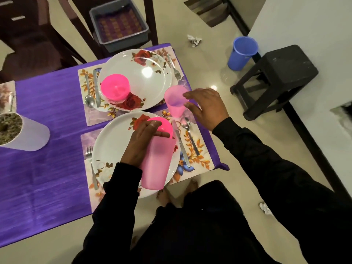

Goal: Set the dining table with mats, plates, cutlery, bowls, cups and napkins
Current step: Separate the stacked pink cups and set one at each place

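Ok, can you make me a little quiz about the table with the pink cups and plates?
1. True or false: the left hand grips a pink cup above the near plate.
2. What colour is the bowl on the far plate?
A) blue B) pink C) white
3. Fill in: at the right hand, the second pink cup stands on the table's ____ cloth.

Key
1. True.
2. B.
3. Purple. The fingers of that hand are at the cup's rim, spread rather than wrapped round it.
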